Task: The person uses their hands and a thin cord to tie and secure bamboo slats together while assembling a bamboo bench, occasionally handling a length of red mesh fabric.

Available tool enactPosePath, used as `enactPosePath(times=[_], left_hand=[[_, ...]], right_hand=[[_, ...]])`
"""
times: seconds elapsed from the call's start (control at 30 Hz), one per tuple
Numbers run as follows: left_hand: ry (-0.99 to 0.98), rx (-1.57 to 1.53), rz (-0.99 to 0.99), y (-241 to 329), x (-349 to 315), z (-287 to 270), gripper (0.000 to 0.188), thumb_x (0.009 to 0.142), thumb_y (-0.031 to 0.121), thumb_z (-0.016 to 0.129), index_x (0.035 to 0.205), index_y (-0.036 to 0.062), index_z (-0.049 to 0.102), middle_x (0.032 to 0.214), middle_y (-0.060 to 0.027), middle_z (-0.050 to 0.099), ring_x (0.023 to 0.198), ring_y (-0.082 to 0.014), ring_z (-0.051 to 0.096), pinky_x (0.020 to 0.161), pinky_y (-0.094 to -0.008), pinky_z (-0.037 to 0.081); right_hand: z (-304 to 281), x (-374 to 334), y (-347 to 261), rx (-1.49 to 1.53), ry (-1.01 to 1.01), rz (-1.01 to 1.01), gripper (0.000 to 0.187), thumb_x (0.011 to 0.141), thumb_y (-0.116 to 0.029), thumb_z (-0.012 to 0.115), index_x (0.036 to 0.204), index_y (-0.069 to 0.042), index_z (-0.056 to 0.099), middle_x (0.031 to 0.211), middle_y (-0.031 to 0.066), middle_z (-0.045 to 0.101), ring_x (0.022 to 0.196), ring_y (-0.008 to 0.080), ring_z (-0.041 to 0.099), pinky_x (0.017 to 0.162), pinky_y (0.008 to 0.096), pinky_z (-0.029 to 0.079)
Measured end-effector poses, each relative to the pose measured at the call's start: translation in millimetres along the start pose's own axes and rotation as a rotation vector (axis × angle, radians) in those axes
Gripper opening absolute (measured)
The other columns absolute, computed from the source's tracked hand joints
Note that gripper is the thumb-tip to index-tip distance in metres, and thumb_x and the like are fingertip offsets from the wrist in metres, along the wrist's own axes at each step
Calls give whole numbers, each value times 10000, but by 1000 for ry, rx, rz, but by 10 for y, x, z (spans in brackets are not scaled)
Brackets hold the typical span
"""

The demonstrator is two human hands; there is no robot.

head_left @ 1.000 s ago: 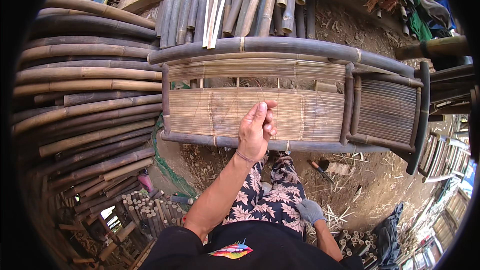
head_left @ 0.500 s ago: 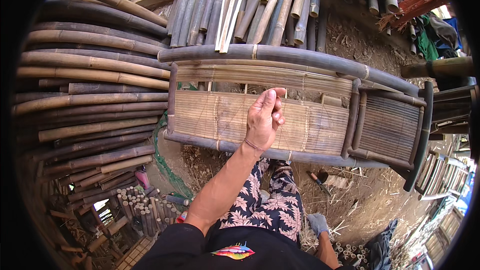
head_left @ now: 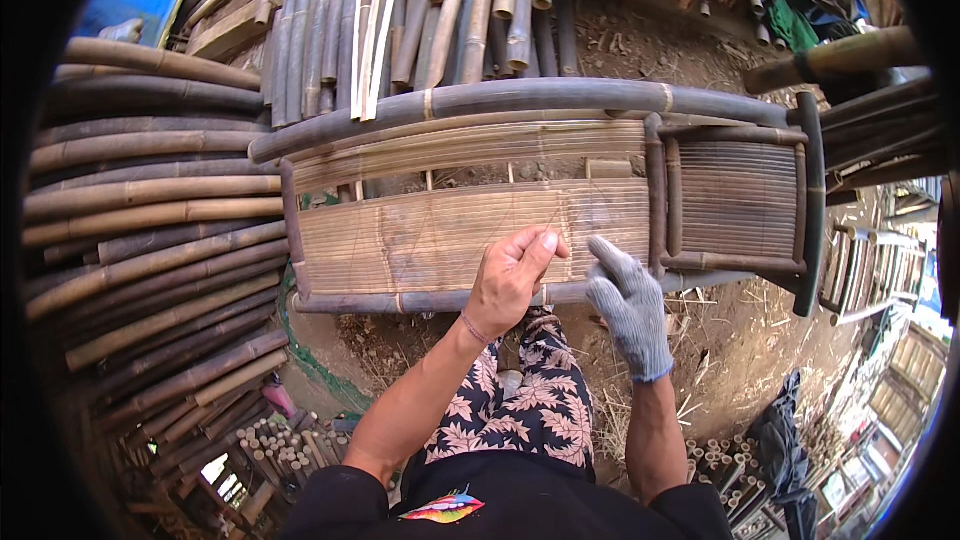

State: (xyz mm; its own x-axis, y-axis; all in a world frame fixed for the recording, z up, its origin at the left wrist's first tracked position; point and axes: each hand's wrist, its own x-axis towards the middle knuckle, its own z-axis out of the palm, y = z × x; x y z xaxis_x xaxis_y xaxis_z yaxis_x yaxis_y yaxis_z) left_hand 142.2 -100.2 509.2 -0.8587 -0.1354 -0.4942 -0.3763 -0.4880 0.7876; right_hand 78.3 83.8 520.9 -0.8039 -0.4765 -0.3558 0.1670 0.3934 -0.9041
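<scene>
Over the near side of a bamboo lounge chair (head_left: 460, 302), my bare left hand (head_left: 510, 275) is closed, thumb pressed to forefinger. What it pinches, if anything, is too fine to make out; thin dark lines run across the slats near it. My right hand (head_left: 630, 310), in a grey knitted glove, is raised just to its right. Its fingers point up and left with gaps between them, and no object shows in them. Behind both hands lies the chair's slatted seat (head_left: 440, 240), split lengthwise by a gap. A smaller slatted panel (head_left: 735, 200) fills the right end.
Curved bamboo poles (head_left: 150, 190) are stacked at the left. Straight bamboo lengths (head_left: 470, 10) lie beyond the chair, with pale thin strips (head_left: 372, 50) resting against its far rail. Cut bamboo pieces (head_left: 725, 470) and a dark cloth (head_left: 785, 450) lie at the lower right.
My gloved right hand has come up from near the ground to beside my left. My left hand has drawn back toward the chair's near rail, still pinched. The view has swung right.
</scene>
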Motion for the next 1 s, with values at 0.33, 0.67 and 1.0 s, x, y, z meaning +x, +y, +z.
enactPosePath(times=[0.33, 0.67, 1.0], left_hand=[[-127, -161, -484, -337, -64, -110, 239, 1003, 223, 571, 1009, 6, 671, 668, 86, 412, 518, -10, 289, 457, -182, 230], [187, 1361, -367, -2147, -454, -1530, 219, 858, 222, 600, 869, 59, 746, 890, -199, 696, 828, -379, 672, 777, -421, 533], [397, 636, -313, -2599, 1208, -551, 233, 940, 189, 652, 1009, -17, 735, 836, -51, 714, 752, -80, 604, 671, -250, 491]], right_hand=[[346, 56, 505, 290, -34, 97, 168, 918, -142, 659, 999, -15, 731, 845, 56, 684, 748, 107, 626, 675, 260, 511], [-448, 567, 3893, -755, 503, 398, 406, 912, -368, 550, 1144, -53, 661, 1100, 216, 670, 983, 379, 660, 904, 464, 511], [-383, 1801, 4446, -420, 515, 379, 469, 909, -388, 609, 710, 35, 649, 667, 185, 618, 670, 359, 608, 685, 456, 463]])
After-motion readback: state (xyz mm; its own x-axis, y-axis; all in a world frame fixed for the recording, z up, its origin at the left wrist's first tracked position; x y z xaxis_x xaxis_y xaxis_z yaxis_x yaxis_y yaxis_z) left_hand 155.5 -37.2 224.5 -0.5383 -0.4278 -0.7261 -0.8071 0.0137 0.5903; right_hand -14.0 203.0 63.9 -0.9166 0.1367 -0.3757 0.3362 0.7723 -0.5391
